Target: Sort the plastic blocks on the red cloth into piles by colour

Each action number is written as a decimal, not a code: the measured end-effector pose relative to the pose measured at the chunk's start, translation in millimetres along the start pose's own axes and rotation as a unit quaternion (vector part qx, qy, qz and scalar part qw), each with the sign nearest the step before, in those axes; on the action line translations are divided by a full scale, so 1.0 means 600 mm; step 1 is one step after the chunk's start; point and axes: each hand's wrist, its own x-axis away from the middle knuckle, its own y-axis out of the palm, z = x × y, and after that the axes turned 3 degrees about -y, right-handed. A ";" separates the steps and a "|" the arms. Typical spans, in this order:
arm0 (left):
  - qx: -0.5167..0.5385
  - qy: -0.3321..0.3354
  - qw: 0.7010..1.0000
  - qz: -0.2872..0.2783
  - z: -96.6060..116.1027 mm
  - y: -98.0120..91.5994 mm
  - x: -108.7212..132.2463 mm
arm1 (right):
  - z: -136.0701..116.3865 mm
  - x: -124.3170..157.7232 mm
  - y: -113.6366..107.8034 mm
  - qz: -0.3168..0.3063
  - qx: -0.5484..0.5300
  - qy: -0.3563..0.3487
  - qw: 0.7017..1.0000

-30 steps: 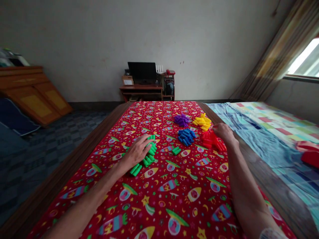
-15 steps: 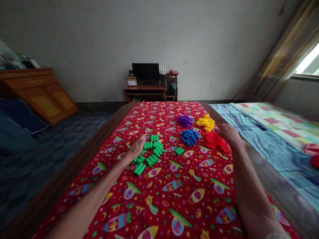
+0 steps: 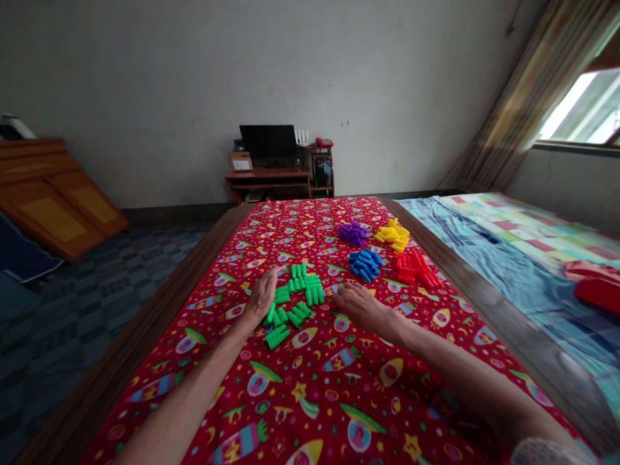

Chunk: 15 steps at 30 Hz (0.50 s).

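Several short green plastic tubes (image 3: 315,295), set side by side in small clusters, lie on the red patterned tablecloth. At the left edge of these tubes, my left hand (image 3: 263,294) rests with its fingers stretched forward, its inner side up against the nearest ones. To their right is my right hand (image 3: 357,303), low over the cloth, fingers bent together and tips pointing down. Whatever is under those fingertips is hidden. Just beyond this hand is a pile of blue tubes (image 3: 366,265).
Red tubes (image 3: 416,268), yellow tubes (image 3: 392,234) and purple tubes (image 3: 353,234) form separate piles toward the table's far right. A bed (image 3: 484,232) adjoins the right side. A desk (image 3: 271,174) with a monitor stands against the wall; a wooden cabinet (image 3: 62,194) is at left.
My right hand has moved left and nearer, from the red pile to beside the green tubes. A small green cluster that lay apart there no longer shows separately. The green clusters have shifted slightly.
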 end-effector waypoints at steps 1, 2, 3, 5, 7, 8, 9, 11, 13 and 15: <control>-0.004 0.005 1.000 -0.003 0.000 0.001 0.000 | 0.009 0.013 0.001 0.011 -0.008 0.001 1.000; -0.006 0.009 1.000 -0.004 0.000 0.002 0.000 | 0.020 0.029 0.000 0.019 -0.020 0.004 1.000; -0.005 0.010 1.000 -0.004 0.000 0.002 0.000 | 0.032 0.047 -0.001 0.025 -0.030 0.010 0.999; 0.001 0.008 1.000 -0.003 0.000 0.003 0.001 | 0.055 0.089 -0.001 0.039 -0.033 0.035 0.998; 0.004 0.006 1.000 -0.005 -0.001 0.003 0.001 | 0.076 0.133 0.002 0.044 -0.007 0.076 0.996; 0.004 0.006 1.000 -0.008 -0.001 0.003 0.001 | 0.085 0.153 0.002 0.044 0.015 0.103 0.994; 0.004 0.007 1.000 -0.011 0.000 0.003 0.002 | 0.092 0.167 0.002 0.043 0.037 0.133 0.990; 0.005 0.010 1.000 -0.017 0.001 0.002 0.001 | 0.097 0.174 -0.004 0.033 0.070 0.179 0.981; 0.006 0.012 1.000 -0.018 0.003 0.003 0.001 | 0.087 0.147 -0.017 0.021 0.079 0.192 0.978; 0.003 0.014 1.000 -0.016 0.004 0.003 0.000 | 0.058 0.089 -0.029 0.008 0.055 0.160 0.986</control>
